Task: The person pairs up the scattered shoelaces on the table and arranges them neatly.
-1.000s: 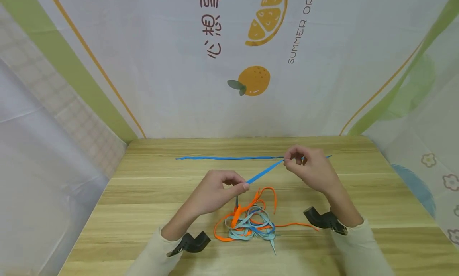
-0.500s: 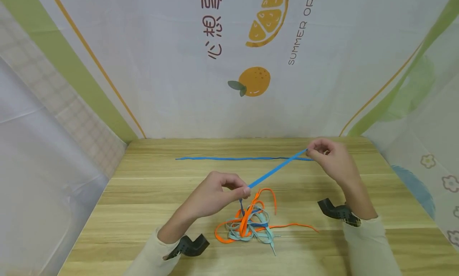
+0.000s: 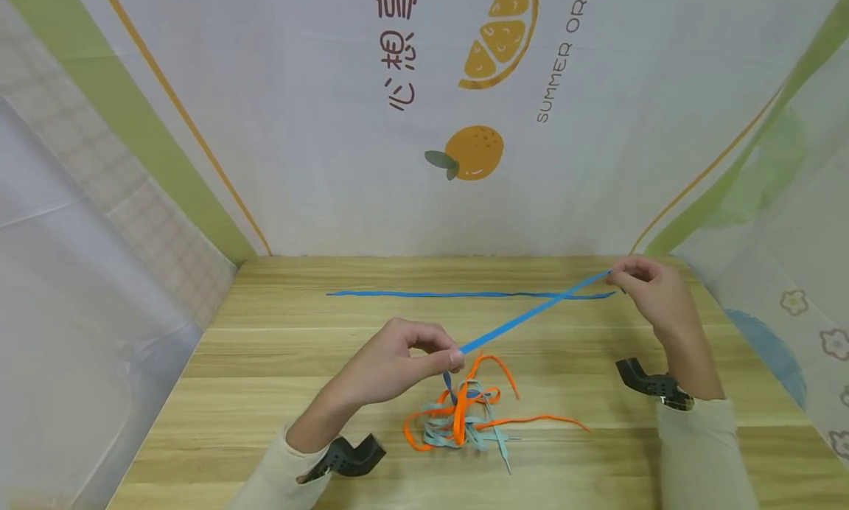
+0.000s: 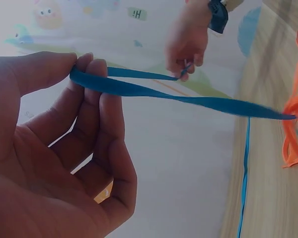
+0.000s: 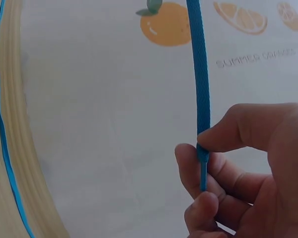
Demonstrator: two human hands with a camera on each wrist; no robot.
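A flat blue shoelace is stretched slantwise between both hands, above the table. My left hand pinches it between thumb and fingers, and its lower part runs down into a tangle of orange and pale blue shoelaces. Up and to the right, my right hand pinches the lace near its tipped end; in the right wrist view the plastic tip pokes out below the thumb. A second blue shoelace lies straight across the back of the table, passing beneath the held one.
The wooden table backs onto a white cloth printed with oranges. Loose orange lace ends trail right from the tangle. Cloth also hangs at both sides.
My right hand has moved right, lengthening the stretch of blue lace between the hands. The left hand stays nearly in place, and the tangle has shifted as lace is drawn from it.
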